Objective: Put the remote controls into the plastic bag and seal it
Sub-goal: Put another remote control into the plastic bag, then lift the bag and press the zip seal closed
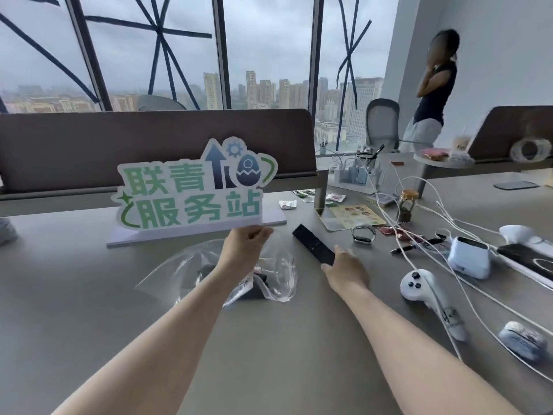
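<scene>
A clear plastic bag (185,265) lies on the grey desk (89,295). My left hand (245,247) pinches the bag's upper edge and lifts it. A dark remote (254,287) shows through the plastic, inside the bag. To the right, a long black remote control (311,245) lies slanted on the desk. My right hand (344,269) is at its near end, with the fingers around that end.
A green and white sign (191,196) stands just behind the bag. To the right lie a white game controller (419,284), white cables (449,250), a watch (363,235), a white box (469,257) and pens. A person stands at the far right.
</scene>
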`<state>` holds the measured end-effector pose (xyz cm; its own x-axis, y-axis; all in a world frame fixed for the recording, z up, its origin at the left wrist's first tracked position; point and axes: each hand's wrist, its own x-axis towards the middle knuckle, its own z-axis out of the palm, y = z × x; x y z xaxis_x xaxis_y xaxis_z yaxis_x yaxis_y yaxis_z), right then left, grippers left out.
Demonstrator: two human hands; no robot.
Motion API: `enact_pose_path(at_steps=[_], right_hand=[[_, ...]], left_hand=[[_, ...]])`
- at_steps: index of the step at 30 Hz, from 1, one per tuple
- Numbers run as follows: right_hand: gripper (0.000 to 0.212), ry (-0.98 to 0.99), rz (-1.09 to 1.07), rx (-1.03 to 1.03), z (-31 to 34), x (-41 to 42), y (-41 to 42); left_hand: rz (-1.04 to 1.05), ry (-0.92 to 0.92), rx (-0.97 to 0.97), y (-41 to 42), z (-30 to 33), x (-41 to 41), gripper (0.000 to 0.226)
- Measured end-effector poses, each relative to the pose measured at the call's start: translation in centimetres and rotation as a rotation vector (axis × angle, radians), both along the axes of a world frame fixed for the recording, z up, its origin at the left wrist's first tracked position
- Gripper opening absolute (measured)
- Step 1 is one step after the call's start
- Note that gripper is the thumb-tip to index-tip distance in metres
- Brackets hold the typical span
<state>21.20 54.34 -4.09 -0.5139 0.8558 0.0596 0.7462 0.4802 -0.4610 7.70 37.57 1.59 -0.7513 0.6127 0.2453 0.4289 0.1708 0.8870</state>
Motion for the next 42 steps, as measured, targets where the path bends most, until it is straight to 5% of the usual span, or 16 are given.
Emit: enact_pose_path(at_steps=[4,12,21,26,29,32,37,39,42], right_hand=[[0.03,0.083,0.032,-0.148,0.2,0.7,-0.1],[0.03,0.938,-0.116,-0.681,4.2,9.6,-4.0],[0.03,0.564,0.106,-0.782,5.4,9.1,-13.8],[0.035,0.558,0.257,-0.902,4.6,5.9,-18.2],[0.039,0.5,0.239,-0.621,4.9,5.7,-18.1],[0.02,0.483,0.097,-0.32,4.2,6.5,-16.2],[0.048,0.246,0.28,-0.321,3.2,5.8,-16.4],[0.052,0.215,0.334,-0.288,3.0,4.6,-17.1],[0.029,0.248,0.27,-0.126,2.9,3.4,-17.2]], left_hand=[[0.063,-0.008,-0.031,-0.8,-0.9,0.6,0.023],[0.136,-0.019,-0.072,-3.7,-0.2,3.6,0.035],[0.155,-0.011,-0.07,-7.3,0.8,6.6,0.033],[0.182,0.014,-0.08,-9.1,0.7,6.6,0.034],[0.169,0.024,-0.09,-10.1,0.6,6.2,0.028],[0.167,0.034,-0.09,-11.3,0.2,5.5,0.027],[0.123,0.088,-0.121,-13.3,-0.3,6.0,0.022],[0.069,0.15,-0.26,-14.3,-0.4,6.9,0.03],[0.016,0.474,-0.672,-16.1,-1.2,7.9,0.059]])
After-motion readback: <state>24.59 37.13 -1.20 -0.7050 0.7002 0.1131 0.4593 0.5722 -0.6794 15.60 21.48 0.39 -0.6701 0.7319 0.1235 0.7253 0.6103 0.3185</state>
